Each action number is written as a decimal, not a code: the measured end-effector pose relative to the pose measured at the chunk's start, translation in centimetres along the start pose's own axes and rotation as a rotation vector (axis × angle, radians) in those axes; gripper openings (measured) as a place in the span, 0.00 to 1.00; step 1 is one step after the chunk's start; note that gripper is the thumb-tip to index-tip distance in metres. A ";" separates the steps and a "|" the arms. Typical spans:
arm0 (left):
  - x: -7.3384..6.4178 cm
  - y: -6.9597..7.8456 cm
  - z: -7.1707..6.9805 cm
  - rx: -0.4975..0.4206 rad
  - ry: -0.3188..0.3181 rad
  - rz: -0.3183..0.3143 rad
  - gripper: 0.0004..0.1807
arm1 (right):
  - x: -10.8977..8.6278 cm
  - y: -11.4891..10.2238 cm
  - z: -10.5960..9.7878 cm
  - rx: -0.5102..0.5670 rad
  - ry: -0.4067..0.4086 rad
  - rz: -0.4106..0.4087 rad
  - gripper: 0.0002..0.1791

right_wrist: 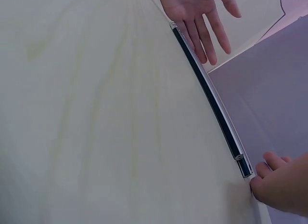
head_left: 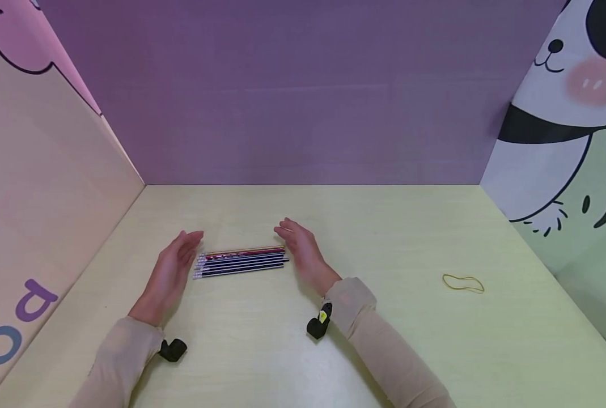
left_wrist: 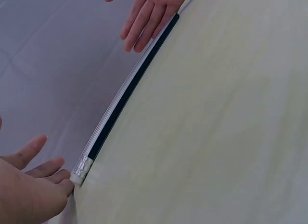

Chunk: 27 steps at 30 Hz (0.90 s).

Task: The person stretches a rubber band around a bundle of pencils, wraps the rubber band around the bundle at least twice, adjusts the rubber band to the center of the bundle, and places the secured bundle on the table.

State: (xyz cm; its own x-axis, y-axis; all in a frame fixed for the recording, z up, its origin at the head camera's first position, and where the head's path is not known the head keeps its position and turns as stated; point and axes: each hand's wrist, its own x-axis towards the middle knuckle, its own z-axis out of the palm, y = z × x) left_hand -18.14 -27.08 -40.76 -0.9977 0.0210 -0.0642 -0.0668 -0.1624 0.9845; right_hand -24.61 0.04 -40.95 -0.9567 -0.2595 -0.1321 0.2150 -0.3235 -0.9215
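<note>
head view: a purple back wall rose behind a pale tabletop, over which the left hand and the right hand were held with fingers extended and relaxed, one at each end of a row of pencils. the pencils, mostly dark, lay side by side on the tabletop between the hands, white ends leftward; whether either hand touched them could not be told. a yellow rubber band lay well apart, to the right.

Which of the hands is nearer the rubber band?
Right. The right hand is left of the rubber band; the left hand is farther left, past the pencils.
</note>
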 end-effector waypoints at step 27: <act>-0.3 -0.4 2.1 -0.079 0.051 0.046 0.39 | -1.4 0.9 0.6 0.007 -0.081 -0.018 0.31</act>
State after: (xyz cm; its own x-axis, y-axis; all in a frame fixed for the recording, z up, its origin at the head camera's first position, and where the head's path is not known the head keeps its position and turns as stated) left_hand -17.76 -24.91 -40.74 -0.9988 -0.0386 -0.0294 -0.0193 -0.2393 0.9708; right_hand -22.95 -0.42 -41.42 -0.9415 -0.3259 -0.0856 0.1996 -0.3348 -0.9209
